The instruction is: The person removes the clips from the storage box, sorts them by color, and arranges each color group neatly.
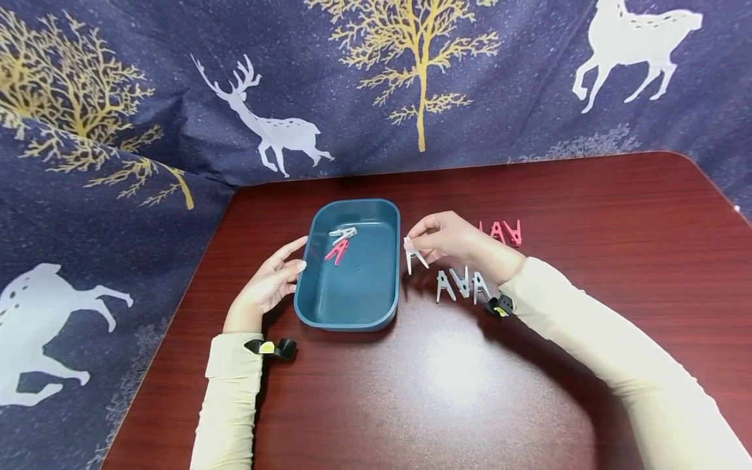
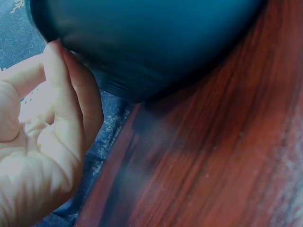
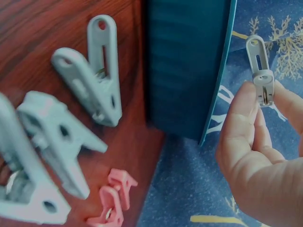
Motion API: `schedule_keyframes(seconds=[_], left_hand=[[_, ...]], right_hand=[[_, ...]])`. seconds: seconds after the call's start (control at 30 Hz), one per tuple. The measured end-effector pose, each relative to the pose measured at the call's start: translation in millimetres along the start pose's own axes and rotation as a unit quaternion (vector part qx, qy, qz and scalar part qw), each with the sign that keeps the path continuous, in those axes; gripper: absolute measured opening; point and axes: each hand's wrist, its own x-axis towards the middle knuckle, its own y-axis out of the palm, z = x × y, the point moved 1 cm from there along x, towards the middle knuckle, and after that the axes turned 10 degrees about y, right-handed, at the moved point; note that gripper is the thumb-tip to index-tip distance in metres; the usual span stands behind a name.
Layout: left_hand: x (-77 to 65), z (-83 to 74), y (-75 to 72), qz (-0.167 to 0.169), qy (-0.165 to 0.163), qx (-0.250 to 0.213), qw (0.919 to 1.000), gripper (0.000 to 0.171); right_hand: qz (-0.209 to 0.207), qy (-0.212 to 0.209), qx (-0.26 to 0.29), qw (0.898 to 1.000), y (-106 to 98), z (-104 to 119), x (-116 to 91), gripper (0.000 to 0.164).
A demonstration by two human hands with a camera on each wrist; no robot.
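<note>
My left hand [image 1: 264,287] holds the left rim of a blue plastic bin [image 1: 346,326], its fingertips at the edge. In the left wrist view the fingers [image 2: 64,94] are bent against the bin's outer wall. Inside the bin lie a white clothespin [image 1: 343,234] and a red clothespin [image 1: 337,251]. Just right of the bin, my right hand [image 1: 443,236] pinches another white clothespin [image 1: 414,256] between thumb and fingers, its legs pointing down in the head view. That held clothespin [image 3: 261,71] shows beside the bin's wall [image 3: 184,66] in the right wrist view.
Three white clothespins [image 1: 462,284] stand on the dark red table [image 1: 587,228] below the right forearm. Behind that wrist are red clothespins [image 1: 498,231], one partly hidden. A blue cloth [image 1: 376,130] with deer and trees hangs behind the table's far edge.
</note>
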Motion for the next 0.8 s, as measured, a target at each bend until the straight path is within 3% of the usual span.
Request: schedule_keyframes(seconds=[0.17, 0.53, 0.8], left_hand=[[-0.1, -0.3, 0.0, 0.001, 0.0, -0.002, 1.0, 0.059], [0.4, 1.3, -1.5, 0.006, 0.006, -0.018, 0.9998, 0.058], [3.5, 12.4, -10.9, 0.009, 0.012, -0.017, 0.9997, 0.056]], right_hand=[[-0.003, 0.003, 0.009, 1.0, -9, -8, -5, 0.026], [-0.024, 0.014, -0.035, 0.999, -28, -17, -17, 0.03], [-0.042, 0.014, -0.039, 0.998, -40, -23, -26, 0.033]])
